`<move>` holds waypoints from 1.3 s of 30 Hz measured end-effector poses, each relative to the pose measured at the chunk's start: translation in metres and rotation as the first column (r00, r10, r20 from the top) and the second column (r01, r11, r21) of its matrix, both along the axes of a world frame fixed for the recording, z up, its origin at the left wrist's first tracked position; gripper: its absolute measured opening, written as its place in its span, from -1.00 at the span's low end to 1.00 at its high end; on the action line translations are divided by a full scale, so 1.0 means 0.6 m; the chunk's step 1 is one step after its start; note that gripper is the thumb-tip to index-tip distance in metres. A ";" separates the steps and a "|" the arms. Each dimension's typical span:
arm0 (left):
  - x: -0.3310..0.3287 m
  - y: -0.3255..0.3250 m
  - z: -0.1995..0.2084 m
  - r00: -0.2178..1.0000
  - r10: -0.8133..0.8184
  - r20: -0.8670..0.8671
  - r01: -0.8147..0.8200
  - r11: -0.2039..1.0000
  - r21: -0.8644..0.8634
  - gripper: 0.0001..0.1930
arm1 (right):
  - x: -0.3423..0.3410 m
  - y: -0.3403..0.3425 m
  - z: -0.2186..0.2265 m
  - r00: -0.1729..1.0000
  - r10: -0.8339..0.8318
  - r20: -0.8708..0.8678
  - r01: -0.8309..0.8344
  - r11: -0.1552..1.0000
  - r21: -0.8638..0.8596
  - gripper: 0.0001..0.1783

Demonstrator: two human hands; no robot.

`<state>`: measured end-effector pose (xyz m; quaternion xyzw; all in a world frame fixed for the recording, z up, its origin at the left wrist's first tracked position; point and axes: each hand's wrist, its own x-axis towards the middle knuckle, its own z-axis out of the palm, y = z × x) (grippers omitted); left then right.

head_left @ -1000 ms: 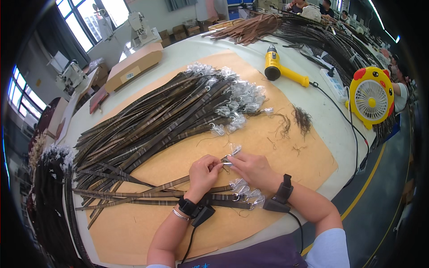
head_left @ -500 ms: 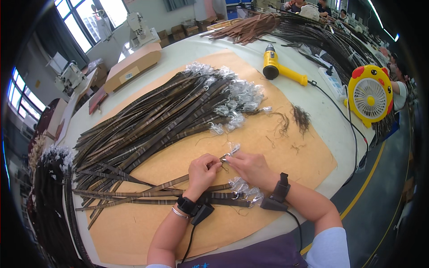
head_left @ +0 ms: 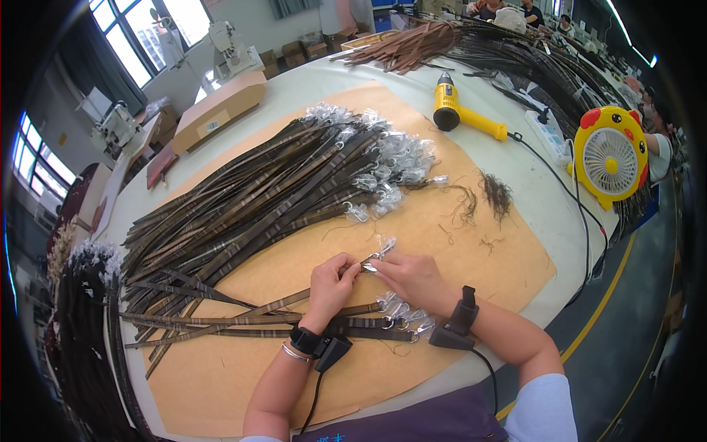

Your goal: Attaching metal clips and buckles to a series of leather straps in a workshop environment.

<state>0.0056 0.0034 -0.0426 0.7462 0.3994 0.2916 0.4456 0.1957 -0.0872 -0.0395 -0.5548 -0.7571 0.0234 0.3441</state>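
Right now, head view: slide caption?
Left hand pinches a patterned strap near its end, right hand alongside, over brown paper near piled straps.

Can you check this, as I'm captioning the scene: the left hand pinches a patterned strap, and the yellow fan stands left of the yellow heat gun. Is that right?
Not quite: the yellow fan stands to the right of the yellow heat gun, as the head view shows. The left hand does pinch a patterned strap.

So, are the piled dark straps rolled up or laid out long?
Laid out long: the dark straps stretch over the brown paper, their plastic-wrapped ends bunched toward the right.
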 end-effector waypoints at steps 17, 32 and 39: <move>-0.005 0.039 0.011 0.994 -0.113 0.000 0.111 0.974 -0.195 -0.92 | 0.012 0.017 0.009 0.977 -0.185 -0.110 0.176 0.981 -0.085 -0.74; -0.016 0.004 0.060 0.862 -0.110 -0.495 0.316 0.880 0.354 -0.83 | 0.031 0.000 0.012 0.958 -0.156 -0.242 0.134 0.985 -0.105 -0.69; -0.013 -0.001 0.049 0.909 -0.080 -0.409 0.310 0.785 0.536 -0.79 | 0.034 -0.009 0.040 0.967 -0.150 -0.205 0.152 0.988 -0.004 -0.68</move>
